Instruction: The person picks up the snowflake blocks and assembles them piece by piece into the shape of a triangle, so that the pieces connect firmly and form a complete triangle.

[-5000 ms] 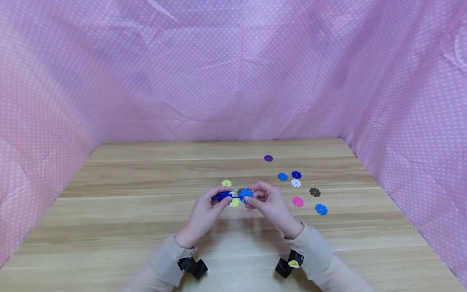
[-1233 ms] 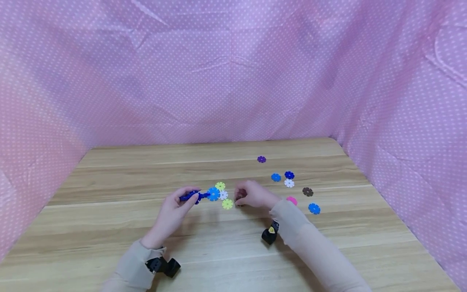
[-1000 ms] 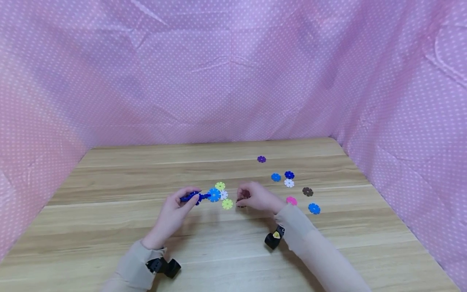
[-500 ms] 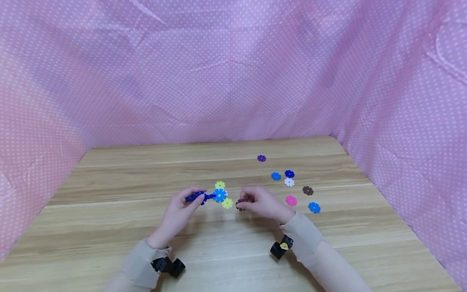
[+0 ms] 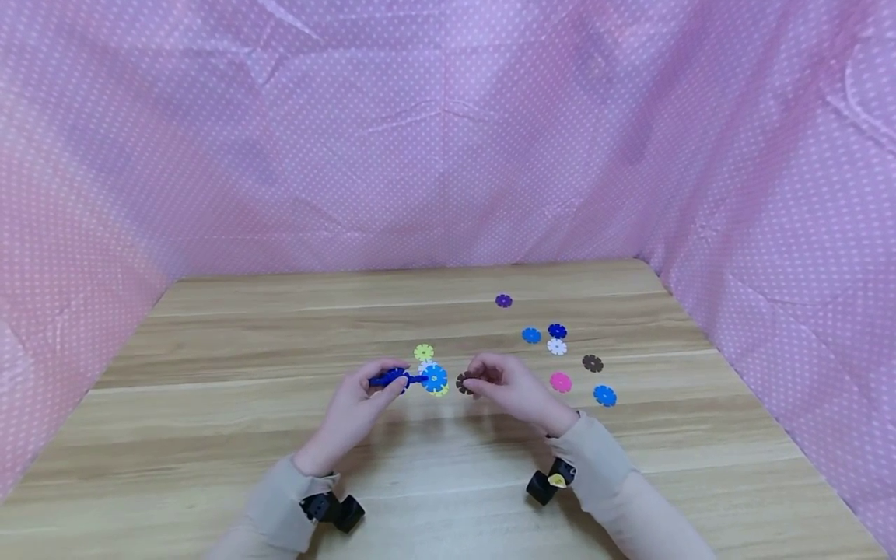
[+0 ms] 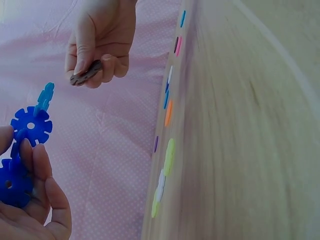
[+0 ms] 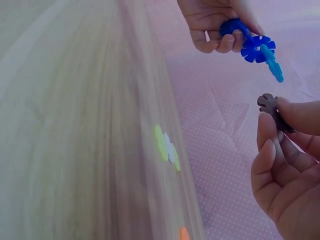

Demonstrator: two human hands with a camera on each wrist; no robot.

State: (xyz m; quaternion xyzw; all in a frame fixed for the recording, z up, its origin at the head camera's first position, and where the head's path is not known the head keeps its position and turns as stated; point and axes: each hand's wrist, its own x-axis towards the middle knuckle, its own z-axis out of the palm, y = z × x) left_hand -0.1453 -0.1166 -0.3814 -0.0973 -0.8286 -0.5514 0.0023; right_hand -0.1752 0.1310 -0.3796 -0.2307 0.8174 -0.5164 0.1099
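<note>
Below the head view's centre, the left hand (image 5: 355, 404) pinches dark-blue linked discs (image 5: 395, 380), a light-blue disc (image 5: 435, 379) jutting past its fingers (image 6: 42, 161); the right hand (image 5: 516, 390) pinches a brown disc (image 5: 463, 383) nearby. Forearms (image 5: 280, 505) slant inward from below.

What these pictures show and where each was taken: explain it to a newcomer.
These are a person's bare left hand and right hand, with a black camera on each wrist. The wide picture comes from the head, looking down; the two tilted views come from the left and right wrists. Notched discs in several colours lie on the wooden table. The left hand holds a chain of dark blue discs with a light blue disc at its end; the right hand pinches a brown disc.
</note>
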